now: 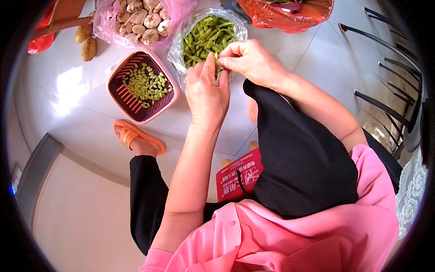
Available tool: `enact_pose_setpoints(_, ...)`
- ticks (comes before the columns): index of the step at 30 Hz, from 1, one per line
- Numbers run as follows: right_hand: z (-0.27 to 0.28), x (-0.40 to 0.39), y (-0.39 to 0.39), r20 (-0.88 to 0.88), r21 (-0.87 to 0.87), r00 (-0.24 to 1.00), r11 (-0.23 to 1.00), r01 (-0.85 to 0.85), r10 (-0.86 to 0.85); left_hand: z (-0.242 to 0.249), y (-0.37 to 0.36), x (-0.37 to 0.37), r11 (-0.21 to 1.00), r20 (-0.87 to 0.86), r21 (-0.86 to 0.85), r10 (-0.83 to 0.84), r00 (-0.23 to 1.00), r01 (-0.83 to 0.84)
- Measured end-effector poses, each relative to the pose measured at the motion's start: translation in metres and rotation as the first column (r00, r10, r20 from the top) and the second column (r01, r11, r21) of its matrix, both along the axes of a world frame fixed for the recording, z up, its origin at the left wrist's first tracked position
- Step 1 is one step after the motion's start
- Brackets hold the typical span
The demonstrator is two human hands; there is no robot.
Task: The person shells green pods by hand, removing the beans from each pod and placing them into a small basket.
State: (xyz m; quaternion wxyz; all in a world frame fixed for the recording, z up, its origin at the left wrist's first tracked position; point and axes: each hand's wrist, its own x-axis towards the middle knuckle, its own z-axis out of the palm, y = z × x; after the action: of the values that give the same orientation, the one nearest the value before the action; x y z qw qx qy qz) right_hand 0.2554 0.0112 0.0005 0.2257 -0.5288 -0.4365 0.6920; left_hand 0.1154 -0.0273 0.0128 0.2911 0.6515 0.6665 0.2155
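Note:
Both my hands meet over the near edge of a clear plastic bag (240, 32) full of green bean pods (206, 38). Between my fingertips is a green pod (216, 56), mostly hidden. My left hand (207, 88) has its fingers closed on the pod from the left. Thumb and forefinger of my right hand (249, 59) pinch it from the right. Just left of my hands, a pink basket (172, 100) with a dark slotted inside holds shelled green beans (147, 84).
Behind the basket lies a pink bag of garlic (152, 20), with potatoes (89, 49) beside it. A red bag (290, 18) is at the top. Black metal racks (385, 38) stand at the right. An orange slipper (136, 136) is below the basket.

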Motion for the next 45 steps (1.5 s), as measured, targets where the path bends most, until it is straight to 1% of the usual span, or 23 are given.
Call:
enact_pose_setpoints(4, 0.001, 0.001, -0.001, 0.126, 0.027, 0.992, 0.999, -0.029, 0.026, 0.001, 0.0, 0.002, 0.998, 0.006, -0.056, -0.008, 1.0, 0.008)
enact_pose_setpoints(6, 0.006, 0.001, -0.001, 0.198, 0.048, 0.978, 0.996, -0.075, 0.064, 0.004, 0.001, 0.001, 0.987, 0.129, -0.153, 0.06, 0.99, -0.04)
enact_pose_setpoints(10, 0.012, -0.001, -0.002, 0.231, 0.115, 0.972, 0.991, -0.071, 0.043, 0.002, -0.001, 0.003, 0.989, 0.192, -0.119, 0.11, 0.975, -0.088)
enact_pose_setpoints(13, 0.009, -0.002, -0.004, 0.217, 0.163, 0.976, 0.986, -0.031, -0.005, -0.001, -0.001, 0.003, 0.98, 0.308, -0.131, 0.182, 0.934, -0.148)
enact_pose_setpoints(15, 0.003, 0.0, -0.005, 0.056, 0.128, 0.995, 0.989, 0.076, -0.084, -0.003, 0.001, -0.002, 0.897, 0.53, -0.421, 0.364, 0.766, -0.135)
enact_pose_setpoints(16, 0.003, 0.002, -0.005, 0.057, 0.128, 0.995, 0.989, 0.076, -0.084, -0.003, 0.002, -0.005, 0.897, 0.53, -0.421, 0.364, 0.765, -0.135)
enact_pose_setpoints(18, 0.005, 0.005, -0.003, -0.033, -0.067, 0.996, 0.994, 0.081, -0.084, -0.003, 0.006, -0.011, 0.791, 0.706, -0.611, 0.537, 0.461, 0.015)
enact_pose_setpoints(19, 0.003, 0.007, -0.003, -0.033, -0.068, 0.996, 0.994, 0.082, -0.084, -0.01, 0.005, -0.012, 0.766, 0.739, -0.64, 0.594, 0.318, 0.056)
enact_pose_setpoints(21, -0.004, 0.01, -0.002, -0.271, -0.411, 0.939, 0.908, 0.087, -0.213, -0.012, 0.002, -0.015, 0.736, 0.729, -0.671, 0.63, 0.269, 0.093)
enact_pose_setpoints(22, -0.006, 0.011, 0.0, -0.271, -0.411, 0.939, 0.908, 0.087, -0.213, -0.013, 0.002, -0.016, 0.705, 0.715, -0.696, 0.664, 0.219, 0.132)
enact_pose_setpoints(24, -0.009, 0.012, 0.002, -0.376, -0.639, 0.874, 0.769, -0.004, -0.308, -0.015, 0.001, -0.013, 0.712, 0.717, -0.693, 0.667, 0.2, 0.112)
enact_pose_setpoints(25, -0.009, 0.012, 0.001, -0.376, -0.639, 0.874, 0.769, -0.004, -0.308, -0.015, 0.001, -0.012, 0.719, 0.721, -0.689, 0.668, 0.182, 0.091)
enact_pose_setpoints(26, -0.01, 0.01, -0.001, -0.325, -0.577, 0.906, 0.816, 0.035, -0.269, -0.015, 0.001, -0.011, 0.719, 0.721, -0.689, 0.668, 0.182, 0.089)
enact_pose_setpoints(28, -0.006, 0.004, -0.005, -0.211, -0.435, 0.956, 0.895, 0.096, -0.205, -0.014, 0.003, -0.009, 0.739, 0.69, -0.673, 0.645, 0.33, -0.036)
enact_pose_setpoints(29, -0.004, 0.0, -0.009, -0.022, -0.07, 0.999, 0.997, 0.028, -0.029, -0.013, 0.004, -0.009, 0.738, 0.689, -0.674, 0.645, 0.331, -0.037)
enact_pose_setpoints(30, -0.009, -0.008, -0.015, -0.064, 0.071, 0.996, 0.996, 0.06, -0.056, -0.012, 0.004, -0.009, 0.738, 0.685, -0.67, 0.655, 0.32, -0.078)
enact_pose_setpoints(33, -0.014, -0.002, -0.014, -0.077, 0.132, 0.997, 0.991, 0.012, -0.002, -0.018, 0.003, -0.012, 0.725, 0.68, -0.68, 0.679, 0.277, -0.107)
enact_pose_setpoints(35, -0.007, 0.005, -0.007, 0.106, 0.083, 0.974, 0.975, -0.208, 0.199, -0.024, -0.001, -0.017, 0.712, 0.677, -0.696, 0.693, 0.248, -0.091)
enact_pose_setpoints(37, -0.005, 0.004, -0.007, 0.063, 0.074, 0.983, 0.982, -0.176, 0.171, -0.026, -0.003, -0.021, 0.676, 0.677, -0.736, 0.735, 0.05, 0.027)
enact_pose_setpoints(40, -0.003, 0.003, -0.008, -0.048, 0.012, 0.994, 0.995, -0.096, 0.096, -0.028, -0.002, -0.02, 0.69, 0.692, -0.717, 0.722, -0.013, 0.099)
enact_pose_setpoints(42, 0.0, 0.003, -0.008, -0.113, -0.044, 0.993, 0.998, -0.05, 0.045, -0.022, -0.002, -0.013, 0.706, 0.706, -0.708, 0.707, 0.041, 0.028)
enact_pose_setpoints(44, 0.004, 0.005, -0.007, 0.025, 0.064, 0.989, 0.987, -0.146, 0.145, -0.016, 0.0, -0.006, 0.72, 0.714, -0.693, 0.693, 0.095, -0.038)
enact_pose_setpoints(45, 0.006, 0.004, -0.008, 0.026, 0.064, 0.989, 0.987, -0.147, 0.145, -0.014, 0.0, -0.004, 0.782, 0.719, -0.603, 0.619, 0.316, -0.161)
